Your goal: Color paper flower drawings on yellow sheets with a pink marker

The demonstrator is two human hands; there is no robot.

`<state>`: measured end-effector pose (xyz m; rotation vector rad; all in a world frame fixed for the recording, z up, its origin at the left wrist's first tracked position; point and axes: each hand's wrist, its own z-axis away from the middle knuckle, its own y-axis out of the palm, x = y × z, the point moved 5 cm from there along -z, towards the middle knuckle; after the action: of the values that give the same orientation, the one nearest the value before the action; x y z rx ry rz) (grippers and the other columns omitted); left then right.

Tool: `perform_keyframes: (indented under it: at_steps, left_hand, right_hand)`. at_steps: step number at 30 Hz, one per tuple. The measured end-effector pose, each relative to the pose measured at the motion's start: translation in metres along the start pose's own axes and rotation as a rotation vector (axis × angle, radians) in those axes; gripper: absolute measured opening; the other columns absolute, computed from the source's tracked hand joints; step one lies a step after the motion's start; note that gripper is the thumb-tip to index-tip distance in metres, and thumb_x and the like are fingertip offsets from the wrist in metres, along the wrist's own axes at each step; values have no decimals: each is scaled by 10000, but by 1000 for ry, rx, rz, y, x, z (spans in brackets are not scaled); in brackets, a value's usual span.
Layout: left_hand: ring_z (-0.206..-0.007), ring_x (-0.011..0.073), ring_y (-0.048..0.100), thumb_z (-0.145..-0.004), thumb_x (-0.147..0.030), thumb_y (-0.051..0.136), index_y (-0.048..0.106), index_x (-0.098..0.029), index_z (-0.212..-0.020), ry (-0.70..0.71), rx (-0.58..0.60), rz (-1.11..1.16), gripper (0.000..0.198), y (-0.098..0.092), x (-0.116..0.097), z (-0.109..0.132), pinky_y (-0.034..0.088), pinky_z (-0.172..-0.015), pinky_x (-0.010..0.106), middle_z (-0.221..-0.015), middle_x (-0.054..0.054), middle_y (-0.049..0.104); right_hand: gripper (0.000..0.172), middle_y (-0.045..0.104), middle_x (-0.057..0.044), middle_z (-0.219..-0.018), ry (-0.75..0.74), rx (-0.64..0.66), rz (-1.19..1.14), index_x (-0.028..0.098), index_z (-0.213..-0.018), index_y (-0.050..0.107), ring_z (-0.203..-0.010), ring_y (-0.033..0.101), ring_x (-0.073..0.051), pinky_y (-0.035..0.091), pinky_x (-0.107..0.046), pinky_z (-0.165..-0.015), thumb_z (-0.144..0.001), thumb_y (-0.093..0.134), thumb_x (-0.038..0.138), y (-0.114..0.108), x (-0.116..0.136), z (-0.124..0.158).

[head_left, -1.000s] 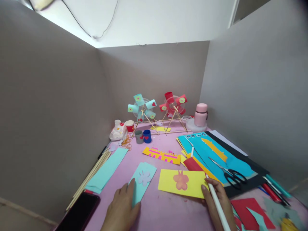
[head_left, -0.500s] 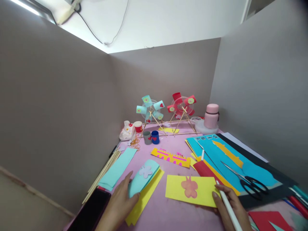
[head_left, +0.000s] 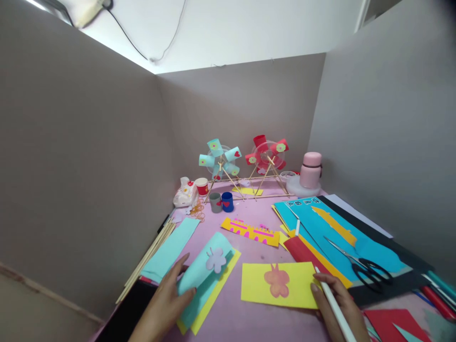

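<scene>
The left hand (head_left: 167, 295) holds a curled pale-turquoise paper strip (head_left: 200, 267); the right hand (head_left: 346, 304) grips a slim white pen (head_left: 332, 302) and touches a yellow paper rectangle (head_left: 297, 285).

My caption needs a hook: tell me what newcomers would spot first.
A turquoise model Ferris wheel and a red one stand far back on the table. Nearer, the right hand holds a white pen at the edge of a yellow card bearing a pink butterfly. Black-handled scissors lie at right.

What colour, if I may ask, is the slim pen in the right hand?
The slim pen is white, shown best in the head view.
</scene>
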<state>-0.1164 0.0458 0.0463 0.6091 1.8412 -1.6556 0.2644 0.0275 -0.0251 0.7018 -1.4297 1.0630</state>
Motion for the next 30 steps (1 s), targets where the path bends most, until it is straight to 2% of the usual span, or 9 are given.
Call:
perform_keyframes:
  at_steps: [3,6,10,12,15,19,23,26,30]
  left_hand:
    - [-1021,240,594,-714,-449,448,342,-100,-1354,0,-8,10,737,-6,5,-1,452,-887,357,-1052,105,619]
    - [-1029,247,590,-732,-466,417,331,-94,-1357,-15,-4,-54,733,-4,7,-1,459,-871,365,-1086,125,612]
    - [-1240,298,417,-667,-422,493,411,-93,-1325,-4,39,-225,741,7,2,-1,307,-1021,411,-1295,156,506]
    - [-1250,321,391,-635,-374,530,443,-91,-1309,0,71,-315,736,12,-3,-4,268,-1035,432,-1319,159,486]
    - [-1190,349,436,-631,-327,535,439,-66,-1312,-16,120,-428,736,14,-8,-7,312,-983,460,-1257,179,520]
    - [-1164,349,441,-653,-350,551,389,-55,-1351,-10,187,-526,775,16,-17,-5,333,-953,439,-1231,183,512]
    - [-1145,328,444,-692,-328,527,335,-88,-1386,8,230,-593,759,23,-29,4,347,-928,415,-1220,163,504]
    - [-1088,306,482,-705,-266,496,330,-103,-1386,19,240,-628,720,29,-36,9,373,-891,390,-1180,149,525]
    - [-1040,314,517,-680,-186,492,366,-94,-1357,29,217,-663,695,32,-39,9,396,-851,390,-1116,153,561]
  right_hand:
    - [447,629,-25,-720,-33,-48,29,202,-943,580,-527,575,-187,468,-267,-466,-696,579,575,0,0,2]
    - [440,608,-10,-690,-65,-91,19,209,-938,577,-482,547,-171,444,-262,-438,-720,547,590,2,1,4]
    - [440,608,-2,-651,-78,-100,38,214,-920,582,-457,533,-168,434,-259,-426,-711,546,599,3,3,5]
    - [427,619,-6,-658,-88,-97,60,216,-917,583,-482,550,-177,438,-256,-439,-718,537,591,2,3,5]
    - [421,653,-31,-733,-100,-90,79,214,-928,585,-560,598,-196,463,-258,-488,-732,522,581,0,2,4]
    - [433,683,-68,-832,-100,-43,112,204,-941,603,-742,652,-252,502,-271,-574,-714,554,570,-2,-2,-1]
    - [454,687,-67,-806,-51,20,94,196,-966,594,-698,653,-246,510,-265,-545,-685,603,552,-6,-11,-8]
    - [486,680,-75,-849,-49,-13,102,196,-994,590,-656,636,-231,497,-266,-513,-680,609,567,-12,-12,-11]
    - [481,652,-91,-956,-108,-99,115,199,-1009,580,-759,628,-240,497,-273,-574,-727,554,589,-18,4,-5]
